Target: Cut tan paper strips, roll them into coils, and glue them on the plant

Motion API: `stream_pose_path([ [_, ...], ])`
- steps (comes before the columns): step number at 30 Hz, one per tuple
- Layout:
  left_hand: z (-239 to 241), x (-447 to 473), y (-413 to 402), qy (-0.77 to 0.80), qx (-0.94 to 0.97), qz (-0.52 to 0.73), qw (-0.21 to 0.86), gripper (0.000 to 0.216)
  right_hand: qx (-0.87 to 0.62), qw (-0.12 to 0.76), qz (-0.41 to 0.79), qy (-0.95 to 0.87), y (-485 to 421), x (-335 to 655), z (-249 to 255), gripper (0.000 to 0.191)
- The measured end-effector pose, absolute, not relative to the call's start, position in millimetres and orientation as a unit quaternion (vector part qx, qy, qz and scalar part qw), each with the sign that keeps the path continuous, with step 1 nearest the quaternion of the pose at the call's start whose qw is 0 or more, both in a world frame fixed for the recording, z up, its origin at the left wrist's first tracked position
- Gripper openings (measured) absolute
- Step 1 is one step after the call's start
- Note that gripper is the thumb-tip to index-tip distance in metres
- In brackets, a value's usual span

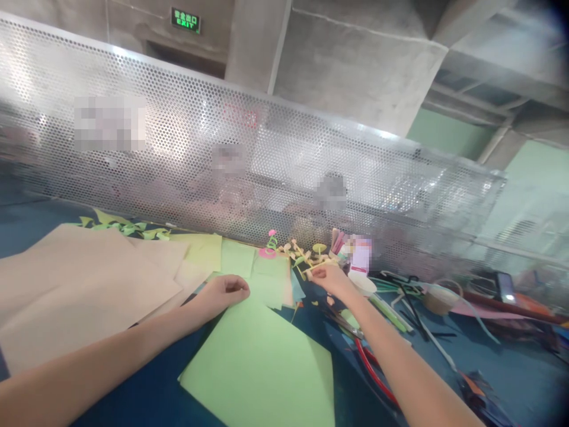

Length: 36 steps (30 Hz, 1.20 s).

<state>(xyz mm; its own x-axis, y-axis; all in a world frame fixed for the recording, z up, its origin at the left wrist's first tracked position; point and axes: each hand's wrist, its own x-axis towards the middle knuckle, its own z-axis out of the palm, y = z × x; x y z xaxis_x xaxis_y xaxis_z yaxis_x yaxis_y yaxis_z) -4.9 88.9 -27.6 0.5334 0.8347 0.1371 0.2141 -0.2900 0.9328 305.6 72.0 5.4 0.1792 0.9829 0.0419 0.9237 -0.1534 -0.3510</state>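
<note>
My left hand (pixel 229 293) is curled closed at the far corner of a large light green paper sheet (pixel 271 362). Whatever its fingertips hold, if anything, is hidden. Farther right, my right hand (pixel 329 280) pinches the end of a thin yellow paper strip (pixel 317 267) beside a cluster of small yellow paper pieces (pixel 297 252). Left of that cluster stands a small green spiral with a pink top and pink base (pixel 270 244). Red-handled scissors (pixel 371 367) lie under my right forearm, which partly covers them.
Large beige sheets (pixel 89 284) spread over the blue table at left, with green paper scraps (pixel 120 225) behind. A perforated metal screen (pixel 178 136) borders the far edge. At right lie a white bowl (pixel 362 284), a tape roll (pixel 440 296), a phone (pixel 505 287) and tangled strips.
</note>
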Motion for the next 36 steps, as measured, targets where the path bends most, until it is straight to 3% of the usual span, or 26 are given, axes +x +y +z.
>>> stream_pose_path([
  [13, -25, -5, 85, 0.355, 0.727, 0.333, 0.483, 0.026, -0.78, 0.129, -0.044, -0.611, 63, 309, 11, 0.024],
  [25, -26, -5, 86, 0.354, 0.725, 0.332, 0.489, 0.025, -0.796, 0.079, -0.033, -0.599, 71, 309, 3, 0.027],
  [36, -23, -5, 85, 0.356, 0.729, 0.332, 0.482, 0.026, -0.788, 0.151, 0.041, -0.596, 70, 314, 16, 0.028],
])
